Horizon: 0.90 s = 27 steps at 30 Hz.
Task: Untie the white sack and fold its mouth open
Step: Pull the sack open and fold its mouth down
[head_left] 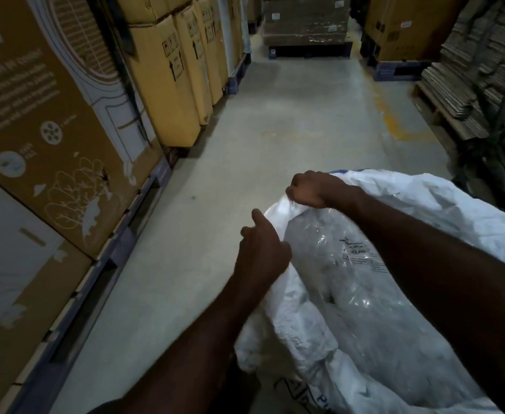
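The right hand (314, 189), at centre frame, is fisted on the far rim of the white sack (469, 216), forearm lying across its open mouth. The left hand (261, 249) pinches the near rim, index finger extended. The sack occupies the lower right, showing a clear plastic liner (352, 282). Concrete floor (290, 121); cardboard boxes (45, 115) line the left; pallets at upper right.

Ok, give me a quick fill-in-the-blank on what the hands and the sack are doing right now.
1. The right hand is closed on the far rim of the white ____.
2. Inside the open mouth lies a clear ____ bag.
3. The left hand is at the sack's near ____.
4. Stacked cardboard ____ line the left of the aisle.

Missing words: sack; plastic; rim; boxes
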### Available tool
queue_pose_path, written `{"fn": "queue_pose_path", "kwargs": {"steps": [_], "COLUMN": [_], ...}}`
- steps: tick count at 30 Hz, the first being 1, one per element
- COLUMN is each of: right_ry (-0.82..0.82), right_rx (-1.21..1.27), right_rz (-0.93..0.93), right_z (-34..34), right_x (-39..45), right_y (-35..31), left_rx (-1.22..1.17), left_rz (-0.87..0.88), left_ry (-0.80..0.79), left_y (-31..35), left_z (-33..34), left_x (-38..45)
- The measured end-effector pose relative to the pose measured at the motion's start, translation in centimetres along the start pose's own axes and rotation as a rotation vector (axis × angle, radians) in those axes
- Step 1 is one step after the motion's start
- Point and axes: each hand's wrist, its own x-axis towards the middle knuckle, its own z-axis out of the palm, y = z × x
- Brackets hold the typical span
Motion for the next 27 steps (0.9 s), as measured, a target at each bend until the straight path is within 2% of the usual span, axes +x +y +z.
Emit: {"fn": "queue_pose_path", "kwargs": {"steps": [3,5,8,10,15,17,20,22,24,26,27], "right_ry": [0.045,0.126,0.351,0.463,0.512,0.561,0.333,0.312,0.431,0.522,0.542], "right_rx": [-0.012,-0.01,-0.063,-0.039,0.249,0.472,0.723,0.781,0.726,0.541,0.425], "right_rz": [0.029,0.089,0.04,-0.03,-0.212,-0.146,0.047,0.11,0.144,0.151,0.152], "right_z": [0.3,0.7,1.9,2.3,3.2,3.8,4.5,5.4,6.3,6.9,7.2], "right_x": [0.4,0.2,-0.2,-1.1,-7.3,-10.7,-15.3,-16.7,-16.9,-16.2,-15.9], "right_y": [0.8,0.9,0.8,0.5,-3.1,-5.4,-9.3,-11.0,-11.6,-11.7,-11.6], "left_rx": [-0.371,-0.602,-0.827,-0.907,-1.094,-1.184,-1.363,-1.403,-1.338,-1.053,-0.811], "left_rz": [-0.071,-0.061,-0.04,-0.098,-0.232,-0.262,-0.293,-0.336,-0.306,-0.163,-0.066], "left_ry": [-0.099,-0.255,-0.425,-0.387,-0.268,-0.259,-0.237,-0.299,-0.37,-0.218,-0.088], "left_y": [-1.3,-2.3,-2.4,-1.6,-0.6,-0.3,0.0,-0.1,-0.4,-0.4,-0.6], "left_z": [-2.3,-2.9,-2.9,-2.9,-3.5,-3.7,-3.9,-4.9,-6.0,-7.1,-7.4], "left_x": [2.7,4.0,4.2,3.9,3.3,3.1,3.1,2.2,1.4,0.1,-0.9]}}
